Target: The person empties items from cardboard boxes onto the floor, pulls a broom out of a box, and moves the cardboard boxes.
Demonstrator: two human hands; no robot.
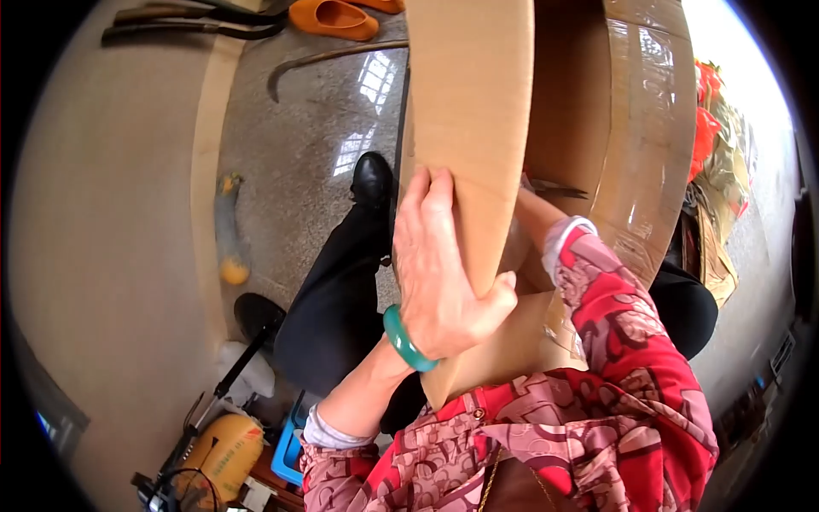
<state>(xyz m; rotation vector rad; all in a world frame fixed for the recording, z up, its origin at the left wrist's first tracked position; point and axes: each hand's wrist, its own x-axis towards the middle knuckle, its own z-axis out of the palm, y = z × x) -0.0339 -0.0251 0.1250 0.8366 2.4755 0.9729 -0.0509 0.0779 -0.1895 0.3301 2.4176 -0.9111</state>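
A large brown cardboard box (644,128) stands open in front of me, with clear tape along its right side. One long flap (469,111) rises toward the camera. My left hand (444,264), a green bangle at its wrist, grips this flap, fingers flat on its outer face and thumb at the edge. My right hand (531,205) reaches inside the box and is mostly hidden behind the flap. From it a pair of scissors (559,189) points right, only the dark, slightly parted blades showing.
Orange shoes (333,19) and a curved stick (333,58) lie on the floor ahead. A long gourd (228,226) rests along the left wall. Plastic bags (712,128) are at right; a blue crate (290,444) and yellow container (223,456) stand at lower left.
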